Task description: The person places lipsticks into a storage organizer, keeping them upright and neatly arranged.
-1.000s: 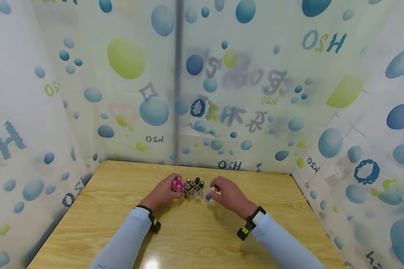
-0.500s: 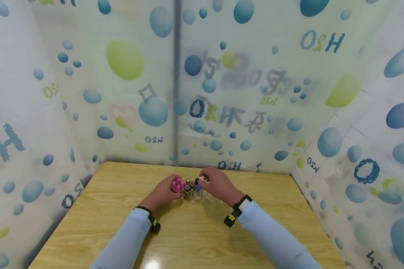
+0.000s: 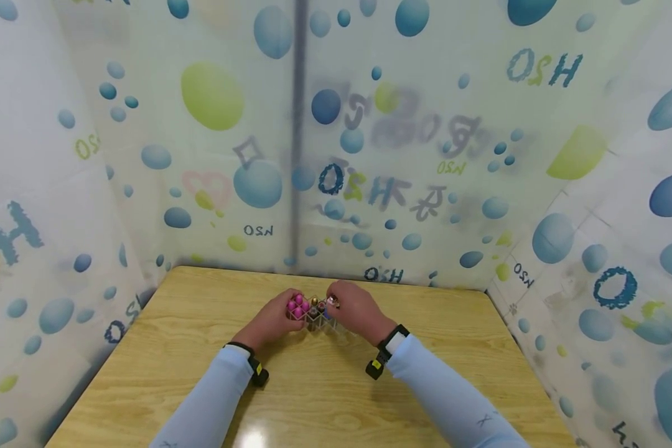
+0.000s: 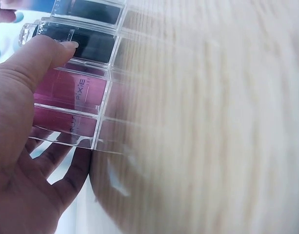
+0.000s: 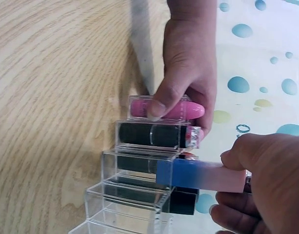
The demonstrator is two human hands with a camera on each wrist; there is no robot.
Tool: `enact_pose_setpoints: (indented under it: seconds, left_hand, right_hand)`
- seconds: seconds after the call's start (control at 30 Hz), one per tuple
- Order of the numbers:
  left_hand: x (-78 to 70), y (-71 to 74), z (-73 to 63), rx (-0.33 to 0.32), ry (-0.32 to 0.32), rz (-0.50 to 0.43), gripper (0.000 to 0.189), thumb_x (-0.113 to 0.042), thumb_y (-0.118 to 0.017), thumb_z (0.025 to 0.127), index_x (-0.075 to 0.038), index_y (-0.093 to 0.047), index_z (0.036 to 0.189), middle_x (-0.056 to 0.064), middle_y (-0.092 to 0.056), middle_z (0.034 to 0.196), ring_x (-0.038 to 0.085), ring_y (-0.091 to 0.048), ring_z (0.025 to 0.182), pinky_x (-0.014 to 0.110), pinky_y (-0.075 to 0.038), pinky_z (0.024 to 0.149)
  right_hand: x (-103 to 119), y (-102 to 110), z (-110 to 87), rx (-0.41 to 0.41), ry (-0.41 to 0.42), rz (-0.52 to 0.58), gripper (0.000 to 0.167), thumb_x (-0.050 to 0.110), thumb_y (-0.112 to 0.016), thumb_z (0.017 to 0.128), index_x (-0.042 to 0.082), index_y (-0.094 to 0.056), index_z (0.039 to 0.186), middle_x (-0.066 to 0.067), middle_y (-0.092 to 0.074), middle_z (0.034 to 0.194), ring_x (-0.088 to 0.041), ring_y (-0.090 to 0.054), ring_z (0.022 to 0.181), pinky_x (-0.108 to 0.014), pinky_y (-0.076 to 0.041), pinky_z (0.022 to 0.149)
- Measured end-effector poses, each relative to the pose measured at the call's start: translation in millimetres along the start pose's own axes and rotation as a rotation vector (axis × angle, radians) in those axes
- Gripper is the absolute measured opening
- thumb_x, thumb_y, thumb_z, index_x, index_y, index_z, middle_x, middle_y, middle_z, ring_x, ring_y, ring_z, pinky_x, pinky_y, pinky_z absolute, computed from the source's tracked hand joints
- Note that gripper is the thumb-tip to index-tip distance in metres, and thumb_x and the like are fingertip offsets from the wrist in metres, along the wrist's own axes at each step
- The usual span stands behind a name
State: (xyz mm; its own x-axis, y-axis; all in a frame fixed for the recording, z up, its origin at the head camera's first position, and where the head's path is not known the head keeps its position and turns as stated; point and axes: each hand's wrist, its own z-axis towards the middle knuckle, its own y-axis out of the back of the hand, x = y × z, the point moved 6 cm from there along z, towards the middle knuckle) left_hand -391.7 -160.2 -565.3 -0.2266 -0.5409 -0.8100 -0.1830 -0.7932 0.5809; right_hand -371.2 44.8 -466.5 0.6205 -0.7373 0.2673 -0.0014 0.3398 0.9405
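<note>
A clear stepped lipstick organizer (image 5: 94,199) stands on the table, holding several tubes. My left hand (image 3: 270,320) grips its left end, thumb across the front in the left wrist view. Around that end sit bright pink lipsticks (image 3: 298,306); black tubes (image 5: 148,134) fill compartments farther right. My right hand (image 3: 359,312) pinches a lipstick tube (image 5: 190,175) that fades from blue to pale pink. Its blue end points down at the organizer's upper edge, overlapping a compartment; I cannot tell how far inside it is. The palm hides part of the organizer's right end in the head view.
The wooden table (image 3: 313,386) reaches back to a curtain (image 3: 246,124) printed with blue and green drops, which also closes off both sides. A gold-topped tube (image 3: 314,300) stands among the lipsticks in the organizer.
My right hand has moved left with the blue-and-pink lipstick tube, from beside the organizer to over its right part. My left hand has kept its grip at the left end.
</note>
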Motion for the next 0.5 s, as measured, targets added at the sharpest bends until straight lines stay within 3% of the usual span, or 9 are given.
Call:
enact_pose_setpoints:
  seconds: [0.2, 0.5]
  left_hand:
    - [-1.4, -0.3, -0.7, 0.006, 0.004, 0.002, 0.067, -0.015, -0.092, 0.091, -0.011, -0.056, 0.147, 0.004, -0.068, 0.129, 0.019, -0.066, 0.119, 0.047, -0.054, 0.109]
    - [-1.7, 0.3, -0.7, 0.007, 0.017, -0.006, 0.068, -0.016, -0.092, 0.092, -0.011, -0.055, 0.149, 0.006, -0.067, 0.133, 0.021, -0.066, 0.122, 0.049, -0.053, 0.112]
  right_hand:
    - [-2.0, -15.2, 1.5, 0.029, 0.003, -0.096, 0.013, 0.025, -0.071, 0.108, 0.015, -0.071, 0.114, 0.004, -0.066, 0.101, -0.012, -0.062, 0.088, -0.034, -0.056, 0.077]
    - [-0.6, -25.1, 3.7, 0.036, 0.001, -0.151, 0.009, 0.020, -0.073, 0.102, 0.014, -0.067, 0.104, 0.005, -0.059, 0.089, -0.014, -0.054, 0.076, -0.033, -0.049, 0.069]
